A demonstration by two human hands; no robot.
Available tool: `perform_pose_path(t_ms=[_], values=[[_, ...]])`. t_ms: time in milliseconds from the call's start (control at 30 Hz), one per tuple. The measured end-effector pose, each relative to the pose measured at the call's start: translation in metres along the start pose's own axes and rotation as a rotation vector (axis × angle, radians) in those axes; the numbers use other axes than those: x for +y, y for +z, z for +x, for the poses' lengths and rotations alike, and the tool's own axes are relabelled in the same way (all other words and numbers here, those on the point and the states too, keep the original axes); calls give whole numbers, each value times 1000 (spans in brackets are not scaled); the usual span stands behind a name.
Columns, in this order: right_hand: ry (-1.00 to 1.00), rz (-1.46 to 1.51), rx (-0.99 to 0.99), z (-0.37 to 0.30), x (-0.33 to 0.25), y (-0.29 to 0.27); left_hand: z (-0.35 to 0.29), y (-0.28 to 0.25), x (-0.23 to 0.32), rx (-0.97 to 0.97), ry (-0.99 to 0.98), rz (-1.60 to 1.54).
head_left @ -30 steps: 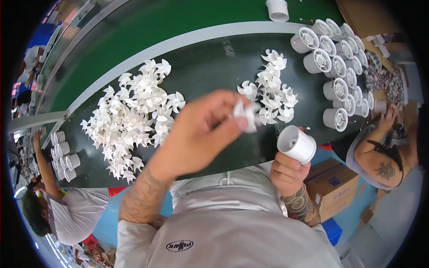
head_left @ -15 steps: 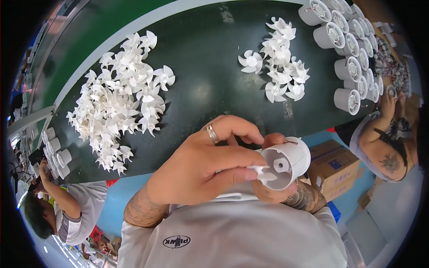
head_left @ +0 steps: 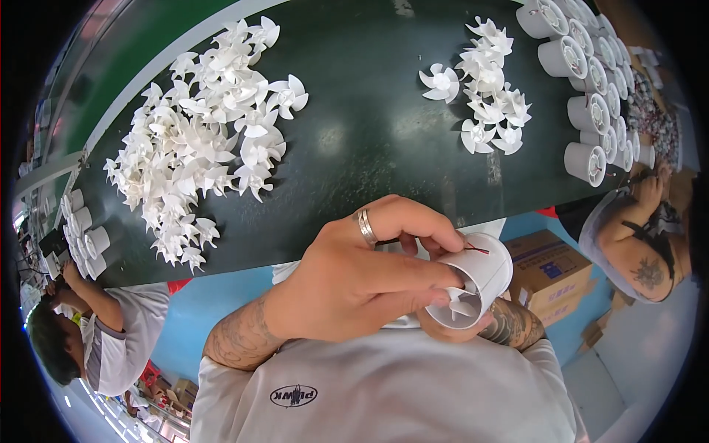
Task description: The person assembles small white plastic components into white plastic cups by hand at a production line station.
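Note:
My right hand (head_left: pixel 447 332) is wrapped round a white cylindrical fan housing (head_left: pixel 496 269) from below and behind, mostly hidden by it. The housing is tilted, its open mouth facing down and to the left. A short red and black wire (head_left: pixel 478 249) shows at its upper side. My left hand (head_left: pixel 362 277), with a ring on one finger, is closed on a small white fan blade (head_left: pixel 464 304). Thumb and fingers reach into the mouth, and the blade sits inside the rim. Whether it touches the hub within is hidden by my fingers.
A dark green table (head_left: pixel 354 148) bears a large pile of white fan blades (head_left: pixel 192 140) at left and a smaller group (head_left: pixel 487 81) at right. Several white housings (head_left: pixel 587 114) stand at the right edge. Cardboard boxes (head_left: pixel 550 273) lie beyond my right arm. Co-workers sit on both sides.
My left hand has moved right and pushed the fan blade from the housing's mouth to inside it. The housing has tilted further downward. The whole view has shifted slightly.

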State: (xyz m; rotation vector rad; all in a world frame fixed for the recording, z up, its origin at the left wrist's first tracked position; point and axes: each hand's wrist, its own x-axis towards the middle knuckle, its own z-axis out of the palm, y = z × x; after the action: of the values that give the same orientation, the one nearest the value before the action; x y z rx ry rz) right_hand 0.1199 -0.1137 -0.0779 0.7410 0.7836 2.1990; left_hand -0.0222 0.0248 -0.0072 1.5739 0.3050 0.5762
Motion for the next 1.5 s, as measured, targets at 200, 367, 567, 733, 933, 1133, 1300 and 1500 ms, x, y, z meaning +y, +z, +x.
perform_pose_path(t_ms=[200,367,567,733,933,1133,1300,1500], values=[[-141,-5,-187,-1,12,-18,-6,1,1,23,-49,-152],[-215,-121,14,-5,17,-12,-10,-2,8,-15,-96,-129],[-186,-91,-64,-8,18,-16,-11,0,14,-22,-95,-49],[-193,-128,-26,-14,20,-14,-16,4,15,60,-238,-91],[-169,-250,147,-24,20,-17,-19,-1,15,-53,-235,-73],[-225,-212,67,-16,27,-14,-14,3,11,-12,-253,-149],[-122,-169,-27,-12,25,-19,-9,-2,14,-26,-270,-6],[50,-87,-170,-4,10,-22,-15,-3,6,-8,-183,19]])
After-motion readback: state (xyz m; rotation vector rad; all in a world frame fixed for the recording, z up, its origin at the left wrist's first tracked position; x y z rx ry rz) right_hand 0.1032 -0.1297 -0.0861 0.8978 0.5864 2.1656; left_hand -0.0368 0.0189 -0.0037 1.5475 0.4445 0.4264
